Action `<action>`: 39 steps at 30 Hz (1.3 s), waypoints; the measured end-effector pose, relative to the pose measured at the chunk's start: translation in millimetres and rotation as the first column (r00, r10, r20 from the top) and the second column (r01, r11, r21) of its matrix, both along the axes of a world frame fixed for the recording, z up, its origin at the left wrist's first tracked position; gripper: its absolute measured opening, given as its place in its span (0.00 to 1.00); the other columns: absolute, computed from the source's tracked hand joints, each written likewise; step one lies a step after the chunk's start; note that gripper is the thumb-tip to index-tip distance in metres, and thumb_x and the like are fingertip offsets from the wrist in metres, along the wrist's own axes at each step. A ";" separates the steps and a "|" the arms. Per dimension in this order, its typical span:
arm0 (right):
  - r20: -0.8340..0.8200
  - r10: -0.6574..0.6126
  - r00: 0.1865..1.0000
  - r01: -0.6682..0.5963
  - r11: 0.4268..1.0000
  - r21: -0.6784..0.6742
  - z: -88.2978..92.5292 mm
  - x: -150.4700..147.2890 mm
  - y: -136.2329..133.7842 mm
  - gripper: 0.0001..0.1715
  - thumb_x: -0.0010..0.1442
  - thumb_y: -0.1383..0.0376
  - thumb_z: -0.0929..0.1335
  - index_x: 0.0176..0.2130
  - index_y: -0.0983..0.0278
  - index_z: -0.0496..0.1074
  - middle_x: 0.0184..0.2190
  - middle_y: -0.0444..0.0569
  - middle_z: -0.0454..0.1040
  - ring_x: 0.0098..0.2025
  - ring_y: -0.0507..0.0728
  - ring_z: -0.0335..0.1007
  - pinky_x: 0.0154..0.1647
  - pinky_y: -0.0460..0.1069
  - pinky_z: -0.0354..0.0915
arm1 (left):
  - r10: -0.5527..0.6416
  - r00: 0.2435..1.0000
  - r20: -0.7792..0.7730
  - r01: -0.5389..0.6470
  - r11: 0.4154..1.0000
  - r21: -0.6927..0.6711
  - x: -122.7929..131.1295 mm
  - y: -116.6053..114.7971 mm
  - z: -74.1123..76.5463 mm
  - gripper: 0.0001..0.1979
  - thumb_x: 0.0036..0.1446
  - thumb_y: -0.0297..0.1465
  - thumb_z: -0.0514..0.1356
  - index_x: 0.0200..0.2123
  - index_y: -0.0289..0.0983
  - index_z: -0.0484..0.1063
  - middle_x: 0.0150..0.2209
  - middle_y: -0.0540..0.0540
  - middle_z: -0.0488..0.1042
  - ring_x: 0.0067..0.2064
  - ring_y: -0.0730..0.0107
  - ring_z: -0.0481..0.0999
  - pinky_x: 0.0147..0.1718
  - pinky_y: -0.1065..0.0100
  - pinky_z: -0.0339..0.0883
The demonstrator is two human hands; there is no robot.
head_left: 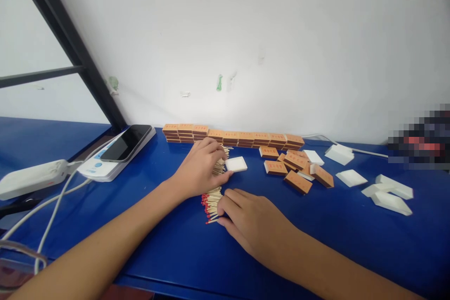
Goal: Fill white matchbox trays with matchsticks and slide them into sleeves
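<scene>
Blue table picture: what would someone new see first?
Probably the bundle of red-tipped matches in the middle of the blue table, with the left hand over it and the right hand at its near end. Next, perhaps, the long row of stacked orange matchboxes along the white wall, and the loose white trays off to the right.

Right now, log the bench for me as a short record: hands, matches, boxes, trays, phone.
left hand: over the matches, thumb toward a single white tray
right hand: fingertips at the near, red-headed end; grip unclear
stacked matchboxes: row along the wall, taller at left
loose matchboxes: jumbled right of the matches
other white trays: scattered farther right
phone: far left, screen dark
</scene>
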State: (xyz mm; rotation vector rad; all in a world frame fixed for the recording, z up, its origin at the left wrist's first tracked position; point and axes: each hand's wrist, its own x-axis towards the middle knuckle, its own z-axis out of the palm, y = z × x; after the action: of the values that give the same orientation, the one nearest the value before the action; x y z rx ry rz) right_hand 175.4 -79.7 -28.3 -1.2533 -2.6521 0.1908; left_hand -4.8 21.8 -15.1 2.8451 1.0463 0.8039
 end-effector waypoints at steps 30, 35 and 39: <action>-0.074 0.073 0.995 -0.071 0.997 0.039 -8.1 8.0 5.9 0.04 0.70 0.68 0.69 0.39 0.64 0.73 0.37 0.46 0.76 0.38 0.55 0.73 0.31 0.50 0.57 | -0.010 1.000 -0.017 0.010 1.000 -0.005 0.9 -1.6 1.5 0.14 0.62 0.40 0.67 0.45 0.37 0.76 0.47 0.42 0.78 0.54 0.53 0.72 0.55 0.51 0.67; -0.067 0.077 0.995 -0.075 0.997 0.031 -7.5 8.3 5.9 0.05 0.69 0.68 0.70 0.38 0.64 0.73 0.37 0.46 0.76 0.37 0.55 0.73 0.31 0.50 0.57 | -0.016 1.000 -0.015 0.016 1.000 -0.002 0.8 -2.1 1.8 0.13 0.62 0.40 0.67 0.45 0.38 0.76 0.47 0.42 0.78 0.54 0.53 0.72 0.54 0.51 0.67; -0.061 0.092 0.994 -0.088 0.994 0.066 -10.1 8.6 5.1 0.06 0.69 0.68 0.70 0.37 0.64 0.72 0.35 0.46 0.76 0.35 0.55 0.73 0.31 0.50 0.56 | -0.017 1.000 -0.013 0.017 1.000 0.000 1.4 -1.8 2.3 0.13 0.62 0.39 0.67 0.45 0.38 0.76 0.47 0.42 0.78 0.54 0.53 0.72 0.55 0.51 0.66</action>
State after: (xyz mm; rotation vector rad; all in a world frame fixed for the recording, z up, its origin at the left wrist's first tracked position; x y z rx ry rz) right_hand 184.0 -74.6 -38.4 -1.0912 -2.6400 0.1570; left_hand -3.5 20.0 -12.8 2.8590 1.0218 0.7849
